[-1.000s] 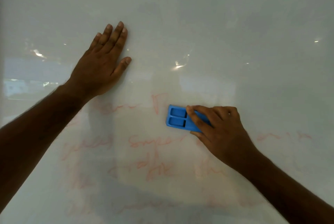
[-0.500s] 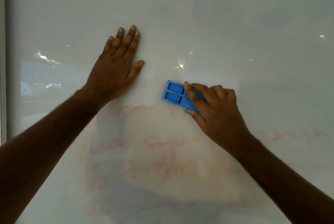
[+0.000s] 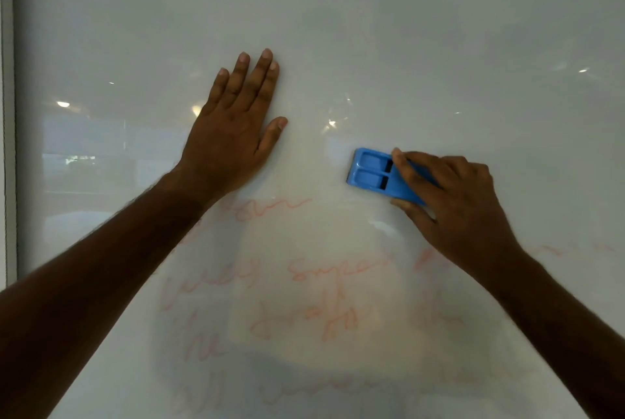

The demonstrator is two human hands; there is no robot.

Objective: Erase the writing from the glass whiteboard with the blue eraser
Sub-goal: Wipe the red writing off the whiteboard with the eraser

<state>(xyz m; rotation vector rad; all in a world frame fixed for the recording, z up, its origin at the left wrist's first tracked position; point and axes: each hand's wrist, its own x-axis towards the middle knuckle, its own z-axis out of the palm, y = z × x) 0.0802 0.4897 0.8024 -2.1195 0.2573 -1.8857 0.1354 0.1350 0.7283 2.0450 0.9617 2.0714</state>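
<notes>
Left hand (image 3: pixel 233 134) lying flat and wide open on the board (image 3: pixel 439 46), holding nothing. Right hand (image 3: pixel 453 205) curled tight around the eraser (image 3: pixel 372 173), pressing it on the glass just above the red writing (image 3: pixel 297 283). Top looking clean; many faint red lines waiting below, so lots left.

the glass whiteboard (image 3: pixel 439 46) is pale grey-white and glossy, dotted with reflected lights. the blue eraser (image 3: pixel 375 173) is a rectangular plastic block lying flat against it right of centre, long axis tilted slightly down to the right, two recessed panels facing out. faint red handwriting (image 3: pixel 324 270) fills the lower half in several smeared lines, below the eraser.
</notes>
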